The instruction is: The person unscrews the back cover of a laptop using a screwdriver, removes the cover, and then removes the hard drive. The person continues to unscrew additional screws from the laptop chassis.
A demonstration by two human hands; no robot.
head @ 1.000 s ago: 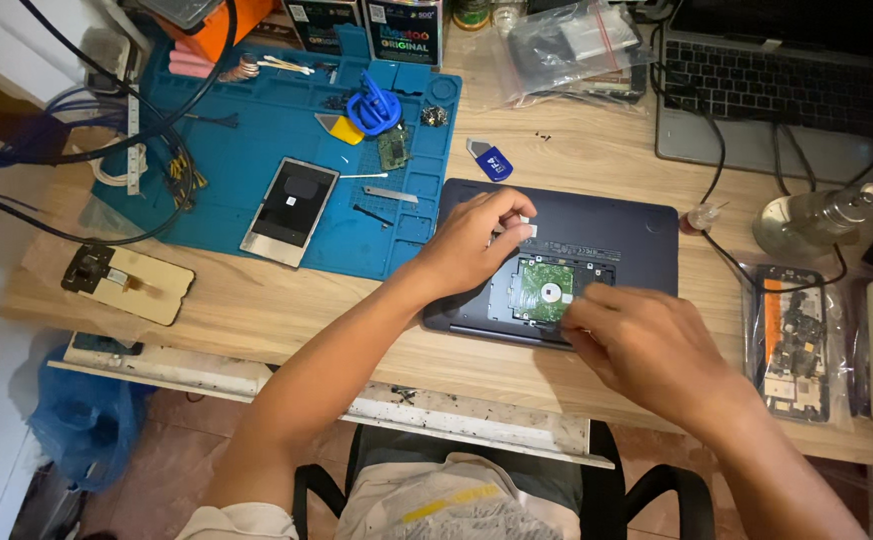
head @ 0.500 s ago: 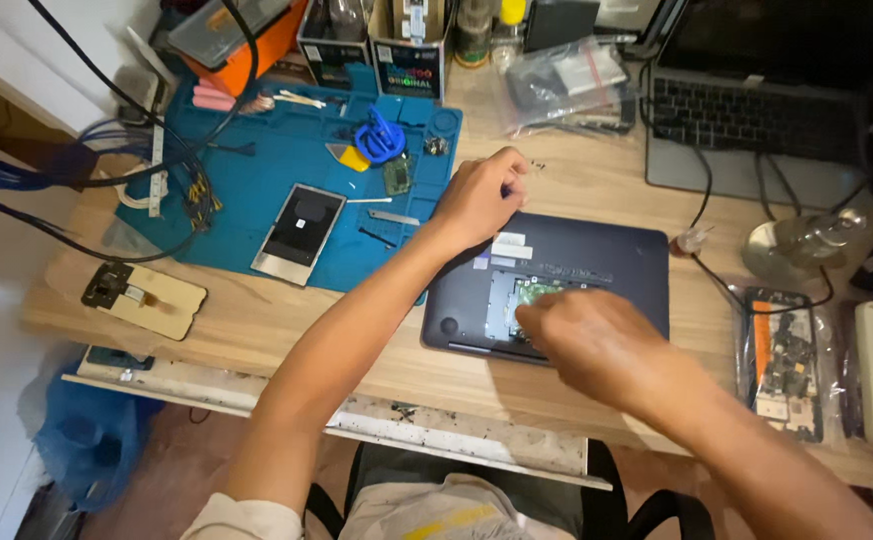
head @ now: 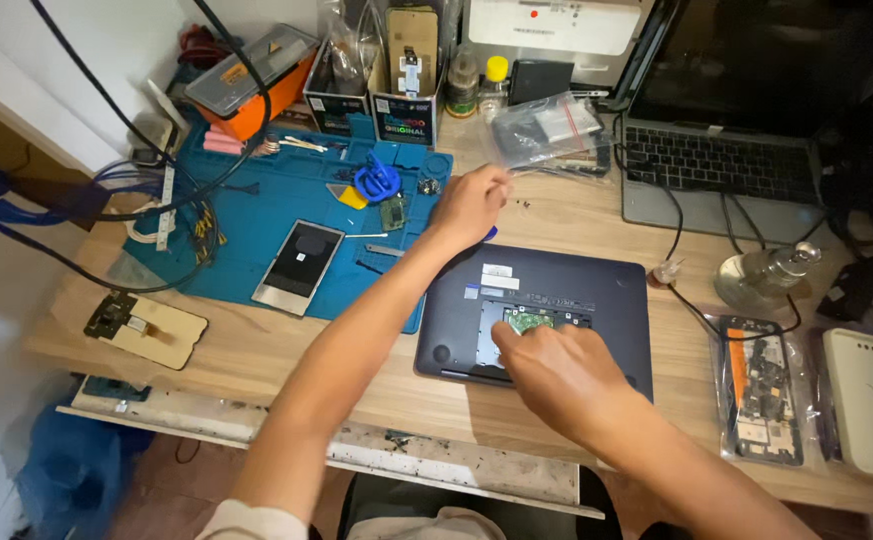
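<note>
Fingers of the right hand [head: 557,375] press flat on the open panel of the upturned laptop [head: 542,320]; left hand [head: 472,205], fingers pinched, hovers farther over the desk [head: 257,345]; whether it holds anything, I cannot tell.

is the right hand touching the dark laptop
Touching. The head view shows the right hand with its fingers pressed down into the opened bay in the underside of the dark laptop, no gap visible.

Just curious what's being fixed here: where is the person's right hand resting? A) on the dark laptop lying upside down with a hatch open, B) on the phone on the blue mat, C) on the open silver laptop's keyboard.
A: the right hand presses on the dark laptop, beside its open hatch.
</note>
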